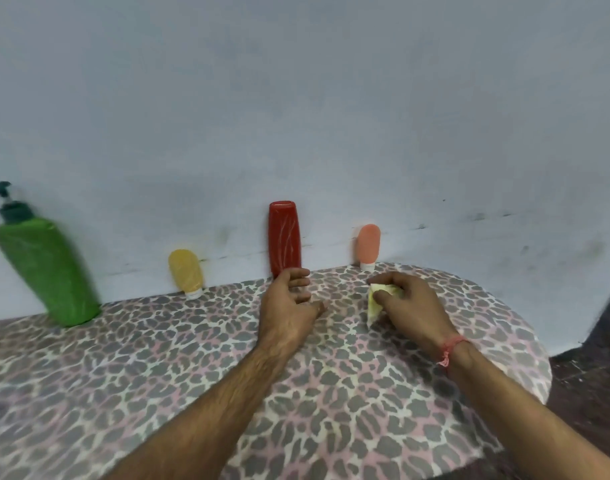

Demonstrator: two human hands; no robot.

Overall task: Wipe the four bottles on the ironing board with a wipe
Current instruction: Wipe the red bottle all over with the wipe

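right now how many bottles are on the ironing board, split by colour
green pump bottle: 1
yellow bottle: 1
red bottle: 1
salmon pink bottle: 1
total: 4 bottles on the ironing board

Four bottles stood on one ironing board (331, 393): one green pump bottle (47, 271), one yellow bottle (186, 273), one red bottle (284, 239) and one peach bottle (368, 244). There was one wipe (378, 301). Two hands were in view, one left hand (289, 306) and one right hand (411, 306), and one red thread band (450, 348) circled the right wrist.
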